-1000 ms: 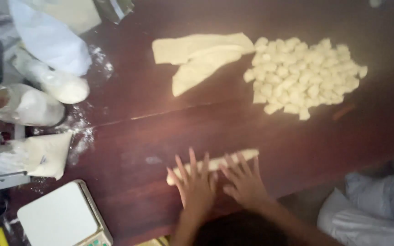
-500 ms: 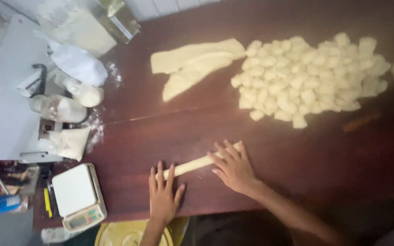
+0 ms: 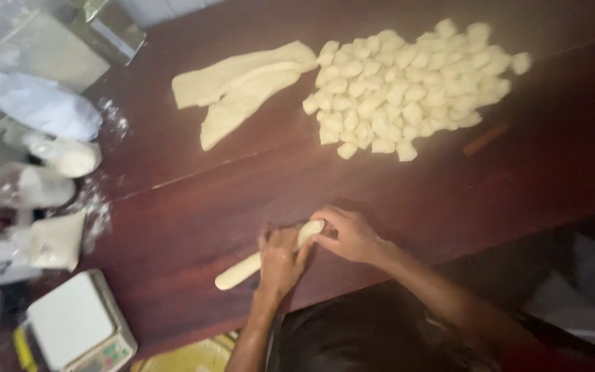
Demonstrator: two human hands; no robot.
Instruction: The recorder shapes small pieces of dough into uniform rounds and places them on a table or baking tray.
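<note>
A thin roll of pale dough (image 3: 242, 270) lies slanted on the dark wooden table (image 3: 173, 207) near its front edge. My left hand (image 3: 280, 260) lies over the roll's middle, fingers curled on it. My right hand (image 3: 349, 234) pinches the roll's right end between thumb and fingers. Further back lies a heap of several small cut dough pieces (image 3: 408, 83), and to its left two long flat dough strips (image 3: 242, 86).
A small white kitchen scale (image 3: 77, 324) stands at the front left. Plastic bags of flour (image 3: 56, 155) and spilled flour sit along the left edge. A small brown stick (image 3: 487, 138) lies right of the dough heap.
My hands, spread apart while rolling, have come together on the roll's right part. The roll is now longer and thinner, and the view has shifted.
</note>
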